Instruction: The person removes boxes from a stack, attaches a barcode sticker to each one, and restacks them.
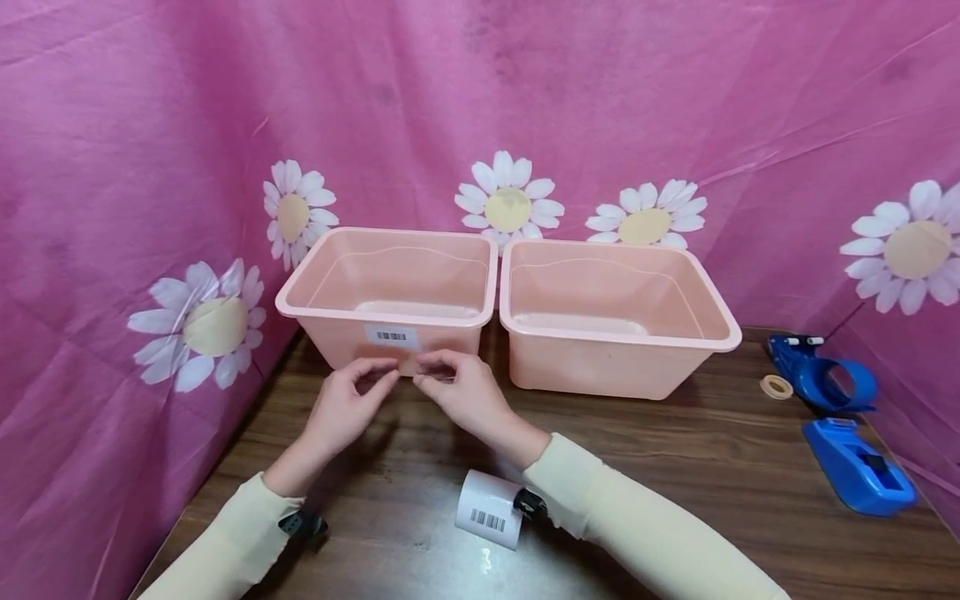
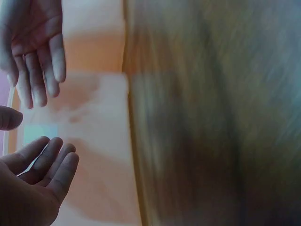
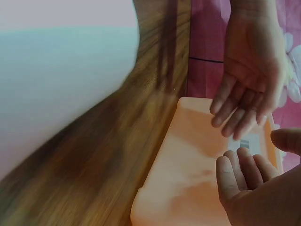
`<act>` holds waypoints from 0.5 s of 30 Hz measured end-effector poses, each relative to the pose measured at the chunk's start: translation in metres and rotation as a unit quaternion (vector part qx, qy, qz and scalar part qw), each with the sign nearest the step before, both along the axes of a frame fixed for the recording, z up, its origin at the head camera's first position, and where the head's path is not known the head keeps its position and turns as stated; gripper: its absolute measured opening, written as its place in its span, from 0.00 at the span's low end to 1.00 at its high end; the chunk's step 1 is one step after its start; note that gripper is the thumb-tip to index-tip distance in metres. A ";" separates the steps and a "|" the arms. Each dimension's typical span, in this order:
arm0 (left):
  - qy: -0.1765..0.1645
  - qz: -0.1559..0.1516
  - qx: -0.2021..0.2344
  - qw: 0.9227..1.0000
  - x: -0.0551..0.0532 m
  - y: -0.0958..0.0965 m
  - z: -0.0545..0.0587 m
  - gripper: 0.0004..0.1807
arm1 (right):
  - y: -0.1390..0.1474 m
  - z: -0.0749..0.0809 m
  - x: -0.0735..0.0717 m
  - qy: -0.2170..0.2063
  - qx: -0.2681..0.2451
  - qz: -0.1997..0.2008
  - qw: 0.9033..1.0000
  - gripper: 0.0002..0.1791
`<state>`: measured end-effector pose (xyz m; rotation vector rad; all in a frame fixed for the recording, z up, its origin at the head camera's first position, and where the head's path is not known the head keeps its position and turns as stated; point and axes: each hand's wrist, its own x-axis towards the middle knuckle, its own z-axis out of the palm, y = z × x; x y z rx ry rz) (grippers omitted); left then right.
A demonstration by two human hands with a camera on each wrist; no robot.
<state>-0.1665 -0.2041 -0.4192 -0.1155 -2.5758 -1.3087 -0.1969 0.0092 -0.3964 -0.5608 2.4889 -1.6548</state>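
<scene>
My left hand [image 1: 343,410] and right hand [image 1: 471,397] face each other just in front of the left pink plastic bin [image 1: 453,335]. Both have loosely bent fingers, a gap between thumb and fingers, and nothing held. On the bin's front wall, under the rim, is a white barcode label [image 1: 392,337], close above the left fingertips. The right wrist view shows the left hand [image 3: 254,70] palm inward, across from the right hand [image 3: 263,188]. A curled white paper with a barcode [image 1: 487,510] lies on the table by the right cuff.
A second pink bin [image 1: 600,367] stands right beside the first. At the table's right end are a blue tape gun [image 1: 825,379], a small tape ring [image 1: 776,387] and a blue tape dispenser [image 1: 858,471]. Pink flowered cloth [image 1: 420,108] hangs behind the wooden table [image 1: 675,467].
</scene>
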 end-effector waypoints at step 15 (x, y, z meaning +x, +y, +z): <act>-0.205 -0.108 -0.003 0.973 0.054 0.053 -0.009 0.11 | 0.083 -0.007 0.061 -0.121 0.004 -0.042 0.992 0.13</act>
